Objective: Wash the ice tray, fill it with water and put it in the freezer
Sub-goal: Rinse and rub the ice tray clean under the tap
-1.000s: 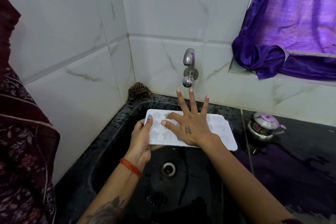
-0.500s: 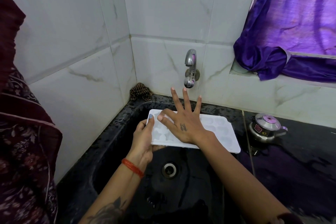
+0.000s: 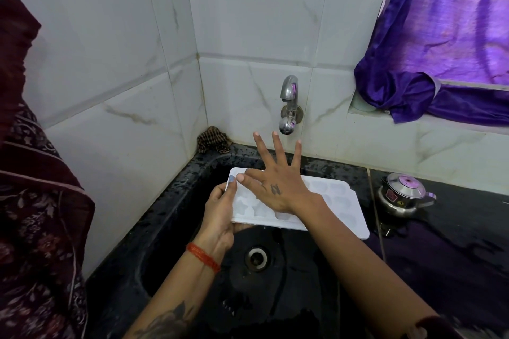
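Note:
A white ice tray (image 3: pixel 340 205) with shaped hollows is held level over the black sink (image 3: pixel 176 217). My left hand (image 3: pixel 220 213) grips its left end, thumb on top and fingers underneath. Flat on the tray's left half lies my right hand (image 3: pixel 275 184), palm down, fingers spread and pointing toward the wall. The metal tap (image 3: pixel 288 106) sticks out of the tiled wall just beyond my right fingertips. No water is visible running from it.
The sink drain (image 3: pixel 257 255) lies below the tray. A small steel pot with a lid (image 3: pixel 403 194) stands on the dark counter at the right. A brown scrubbing cloth (image 3: pixel 213 140) sits in the back corner. A purple curtain (image 3: pixel 440 63) hangs at upper right.
My right hand has slid leftward across the tray toward my left thumb. The tray stays in the same place over the sink.

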Available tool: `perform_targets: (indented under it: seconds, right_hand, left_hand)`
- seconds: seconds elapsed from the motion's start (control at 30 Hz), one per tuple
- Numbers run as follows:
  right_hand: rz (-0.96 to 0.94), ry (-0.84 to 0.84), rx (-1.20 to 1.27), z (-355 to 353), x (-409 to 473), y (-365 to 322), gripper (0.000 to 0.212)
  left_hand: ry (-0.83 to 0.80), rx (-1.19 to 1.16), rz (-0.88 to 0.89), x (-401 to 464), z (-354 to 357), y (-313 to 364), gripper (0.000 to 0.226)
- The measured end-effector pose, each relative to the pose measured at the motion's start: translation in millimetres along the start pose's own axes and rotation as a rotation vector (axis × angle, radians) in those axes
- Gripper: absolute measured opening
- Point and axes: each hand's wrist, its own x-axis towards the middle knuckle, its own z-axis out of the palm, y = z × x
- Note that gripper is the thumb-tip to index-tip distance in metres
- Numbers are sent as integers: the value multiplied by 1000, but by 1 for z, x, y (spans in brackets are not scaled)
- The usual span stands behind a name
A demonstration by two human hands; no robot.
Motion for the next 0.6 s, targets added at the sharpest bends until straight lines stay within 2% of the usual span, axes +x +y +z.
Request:
perform_targets:
  seconds: [0.13, 0.2, 0.33, 0.5, 0.6]
  right_hand:
    - [-47, 85, -60, 2, -1, -3, 82]
    - [-44, 64, -33, 3, -2, -3, 78]
    - [-7, -42, 40, 1, -3, -4, 56]
    - [-9, -118, 144, -3, -2, 3, 59]
    - [-36, -107, 127, -5, 1, 8, 66]
  left_hand:
    - [-3, -5, 6, -1, 2, 1, 19]
    - [0, -13, 9, -1, 2, 3, 20]
    - [4, -27, 10, 0, 1, 6, 17]
    - [9, -21, 22, -1, 0, 7, 17]
    - [7, -18, 27, -2, 0, 5, 17]
